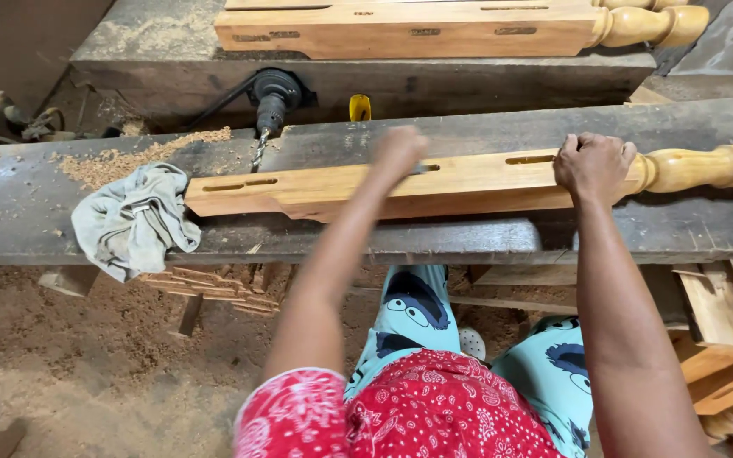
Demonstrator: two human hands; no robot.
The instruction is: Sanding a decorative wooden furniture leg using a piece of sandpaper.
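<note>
Pinning turned wooden leg [400,182] on worktop [468,237], my right hand [594,165] clamped over it near lathe-turned end. Left hand [399,151] fisted at middle mortise slot, blurred, contents unclear. Leg's long axis crosswise under both hands.

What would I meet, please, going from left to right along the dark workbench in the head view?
Sawdust pile → grey rag → drill bit → left hand on the wooden post → right hand → the post's turned end.
</note>
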